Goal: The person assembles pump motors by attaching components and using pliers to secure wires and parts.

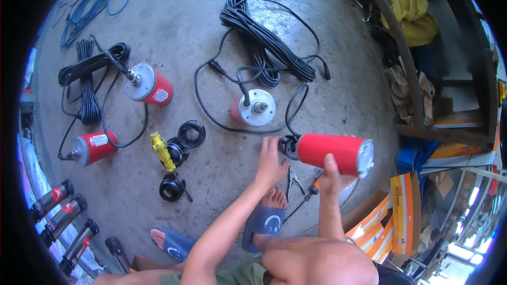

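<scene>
My right hand (335, 177) grips a red cylinder (330, 151) with a grey metal end cap, its thumb on the near side. The cylinder lies sideways above the floor. At its left end is a black fitting (288, 146) with a black cable, and the fingers of my left hand (270, 164) curl round that fitting. Pliers (293, 183) with dark handles lie spread on the floor just below, beside an orange-handled tool (315, 186). Beyond my hands another red cylinder (256, 108) stands upright, its grey cap and metal stud facing up.
Two more red cylinders (157, 88) (97, 147) lie left with coiled black cable (88, 84). A larger black coil (264, 45) is beyond. Black rings (191, 134) and a yellow-handled screwdriver (162, 151) are left of my hands. Orange cartons (404, 214) stand right; dark tubes (66, 212) lower left.
</scene>
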The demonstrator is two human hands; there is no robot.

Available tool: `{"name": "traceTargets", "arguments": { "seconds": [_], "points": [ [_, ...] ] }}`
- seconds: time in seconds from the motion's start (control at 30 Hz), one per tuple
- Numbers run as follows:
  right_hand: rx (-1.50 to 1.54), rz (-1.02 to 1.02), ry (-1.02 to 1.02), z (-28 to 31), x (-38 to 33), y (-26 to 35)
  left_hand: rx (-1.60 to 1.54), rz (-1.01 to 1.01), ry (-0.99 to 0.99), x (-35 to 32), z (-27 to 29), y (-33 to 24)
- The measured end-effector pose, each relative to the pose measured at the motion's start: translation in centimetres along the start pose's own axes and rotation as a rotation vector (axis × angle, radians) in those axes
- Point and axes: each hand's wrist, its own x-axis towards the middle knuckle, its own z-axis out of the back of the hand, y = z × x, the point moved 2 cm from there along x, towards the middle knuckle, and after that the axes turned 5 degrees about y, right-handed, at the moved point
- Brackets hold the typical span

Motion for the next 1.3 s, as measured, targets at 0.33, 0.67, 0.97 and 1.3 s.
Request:
{"name": "traceTargets", "arguments": {
  "seconds": [0.33, 0.67, 0.97, 1.3],
  "points": [
    [0.909, -1.001, 0.029, 0.1, 0.0, -0.6, -0.289, -0.300, 0.104, 1.5, 5.5, -16.0],
    [-0.184, -1.129, 0.525, 1.1, -8.2, -2.1, 0.299, -0.237, 0.105, 0.4, 9.9, -8.8],
    [-1.300, -0.376, 0.672, 7.6, -10.6, -8.2, 0.235, -0.325, 0.044, -0.4, 9.8, -7.4],
    [-0.303, -0.801, 0.770, 9.1, -5.0, -1.0, 0.276, -0.351, 0.159, -6.1, 15.6, -7.2]
  ]
}}
